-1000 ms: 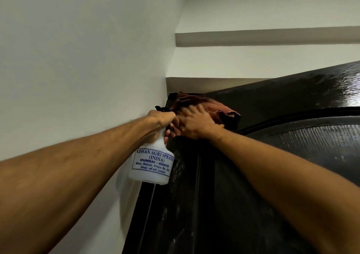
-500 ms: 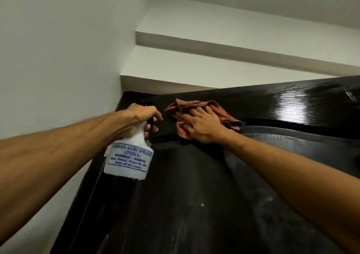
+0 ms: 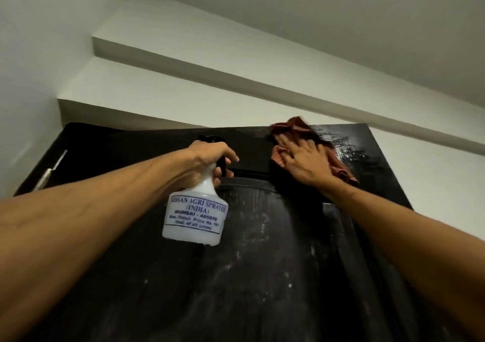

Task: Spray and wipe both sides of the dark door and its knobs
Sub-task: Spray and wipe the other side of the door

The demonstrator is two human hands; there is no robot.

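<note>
The dark door (image 3: 262,276) fills the lower frame, seen from below up to its top rail. Wet streaks and pale specks show on its panel. My left hand (image 3: 212,155) grips the neck and trigger of a white spray bottle (image 3: 195,213) with a blue printed label, held just in front of the door. My right hand (image 3: 304,160) presses a reddish-brown cloth (image 3: 294,127) flat against the top rail, right of centre, fingers spread. No knobs are in view.
A white wall (image 3: 31,52) runs along the left. White stepped ledges (image 3: 236,79) and the ceiling sit above the door. A metal hinge (image 3: 52,168) shows at the door's upper left edge.
My right hand has slid the cloth rightward along the top rail from the left corner. The bottle moved right with my left hand. The view has shifted to face the door more squarely.
</note>
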